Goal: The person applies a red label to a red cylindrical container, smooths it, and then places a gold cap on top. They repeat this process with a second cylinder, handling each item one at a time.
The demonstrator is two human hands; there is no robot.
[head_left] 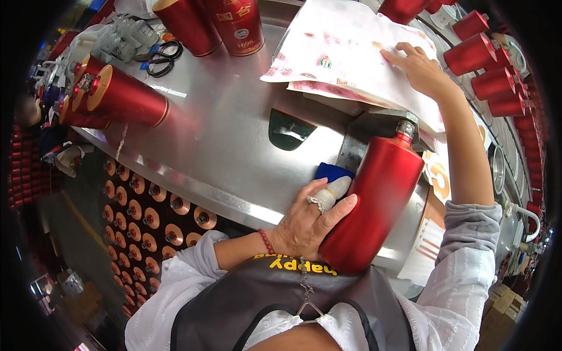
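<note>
My left hand grips the side of a glossy red bottle, its thumb lying on the red surface. The bottle tilts, its base near my apron and its clear stopper pointing away from me. A pale wrap covers one finger of this hand. Beside that finger shows a blue piece of cloth or pad; whether the hand holds it too, I cannot tell. On a stack of white sheets with pink and red prints rests my right hand, its fingers stretched out and apart.
Red bottles stand on the metal table at left, red cylinders at the back. Black-handled scissors lie near clear stoppers. Several bottles fill the space below the table edge. More red bottles line the right.
</note>
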